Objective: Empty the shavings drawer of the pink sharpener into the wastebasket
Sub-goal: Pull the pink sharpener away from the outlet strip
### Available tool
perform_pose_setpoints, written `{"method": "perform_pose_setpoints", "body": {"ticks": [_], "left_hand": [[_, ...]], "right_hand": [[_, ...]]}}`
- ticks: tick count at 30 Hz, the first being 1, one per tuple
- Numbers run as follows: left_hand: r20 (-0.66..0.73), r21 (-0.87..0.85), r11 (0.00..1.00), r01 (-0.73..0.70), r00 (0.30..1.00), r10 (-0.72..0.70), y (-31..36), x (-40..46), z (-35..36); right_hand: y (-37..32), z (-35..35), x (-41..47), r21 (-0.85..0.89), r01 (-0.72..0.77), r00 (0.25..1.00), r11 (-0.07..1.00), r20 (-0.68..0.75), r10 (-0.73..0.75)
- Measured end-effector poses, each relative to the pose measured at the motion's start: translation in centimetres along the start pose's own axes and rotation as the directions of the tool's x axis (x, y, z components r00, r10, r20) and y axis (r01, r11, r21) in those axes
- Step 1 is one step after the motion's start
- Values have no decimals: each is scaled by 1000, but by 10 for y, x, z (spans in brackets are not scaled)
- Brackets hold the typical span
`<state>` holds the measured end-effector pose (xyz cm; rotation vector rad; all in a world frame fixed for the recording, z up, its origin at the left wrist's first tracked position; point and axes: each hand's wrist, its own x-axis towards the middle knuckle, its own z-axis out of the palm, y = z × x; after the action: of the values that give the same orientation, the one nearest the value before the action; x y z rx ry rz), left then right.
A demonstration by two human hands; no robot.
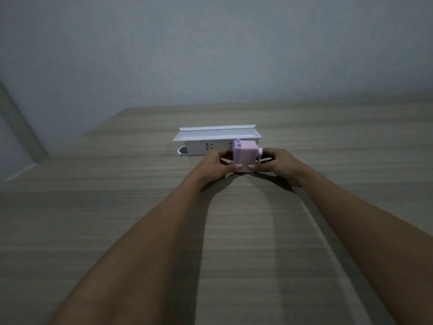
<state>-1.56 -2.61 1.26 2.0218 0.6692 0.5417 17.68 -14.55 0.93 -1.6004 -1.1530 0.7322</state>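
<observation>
The pink sharpener [244,154] is a small boxy block with a crank on its right side, standing on the wooden table [117,219] in the middle of the view. My left hand [214,166] grips its left side, thumb on the front lower edge. My right hand [277,164] holds its right side near the crank, thumb on the front lower corner. The shavings drawer is not visibly pulled out. No wastebasket is in view.
Just behind the sharpener lies a white power strip box [203,148] with an open lid [218,133]. A grey wall rises behind the table. The table's left edge runs diagonally at the far left.
</observation>
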Motion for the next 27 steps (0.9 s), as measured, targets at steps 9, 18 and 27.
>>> {"method": "perform_pose_setpoints", "body": {"ticks": [9, 18, 27], "left_hand": [[2, 87, 996, -36, 999, 36, 40, -87, -6], [-18, 63, 996, -60, 998, 61, 59, -169, -2], [17, 17, 999, -37, 999, 36, 56, -230, 13]], "right_hand": [[-26, 15, -75, 6, 58, 998, 998, 21, -58], [-44, 38, -162, 49, 117, 993, 992, 17, -118], [-37, 49, -216, 20, 90, 994, 996, 56, -91]]}}
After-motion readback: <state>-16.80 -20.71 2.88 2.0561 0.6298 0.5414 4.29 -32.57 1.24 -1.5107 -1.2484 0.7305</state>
